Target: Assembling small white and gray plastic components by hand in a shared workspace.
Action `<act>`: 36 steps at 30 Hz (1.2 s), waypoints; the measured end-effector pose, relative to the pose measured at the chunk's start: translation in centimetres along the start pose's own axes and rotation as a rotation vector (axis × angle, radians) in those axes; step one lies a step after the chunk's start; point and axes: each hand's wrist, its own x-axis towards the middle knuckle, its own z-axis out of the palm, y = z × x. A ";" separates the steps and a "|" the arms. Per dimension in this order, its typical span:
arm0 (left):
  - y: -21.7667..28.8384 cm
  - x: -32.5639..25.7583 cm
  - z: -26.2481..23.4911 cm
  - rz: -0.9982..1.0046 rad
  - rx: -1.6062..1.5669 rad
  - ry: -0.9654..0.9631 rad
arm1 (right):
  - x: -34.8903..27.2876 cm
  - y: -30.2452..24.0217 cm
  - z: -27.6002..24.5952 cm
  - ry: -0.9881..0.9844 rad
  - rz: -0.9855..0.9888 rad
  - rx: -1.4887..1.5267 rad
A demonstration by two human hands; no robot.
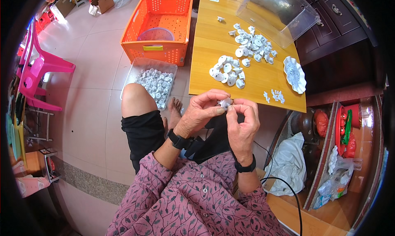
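Observation:
Just off the near edge of the yellow wooden table [201, 67], a small white plastic part [225, 103] is pinched in the fingers of my left hand [201, 111]. My right hand [243, 122] meets it from the other side, thumb and forefinger pressed together at the part; whether they hold a separate tiny piece is hidden. Beyond my hands lie two heaps of similar round white parts, a nearer heap [227, 71] and a farther heap [256, 44]. Several tiny white pieces [275, 96] are scattered near the table's right front corner.
A white scalloped dish [301, 87] holds small clear pieces. At the table's back right stands a clear plastic box [267, 19]. Left of the table are an orange crate [154, 52] and a clear bin [128, 81] of white parts. A pink chair [45, 65] stands farther left.

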 end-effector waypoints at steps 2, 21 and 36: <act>-0.1 0.0 -0.1 0.015 0.009 -0.004 | 0.0 0.0 0.0 -0.003 -0.002 0.001; 0.1 -0.2 -0.2 -0.128 -0.117 0.048 | -0.1 0.0 0.1 -0.018 -0.002 0.014; 0.1 -0.3 0.0 -0.140 -0.136 0.039 | 0.0 0.2 0.2 -0.003 0.009 0.018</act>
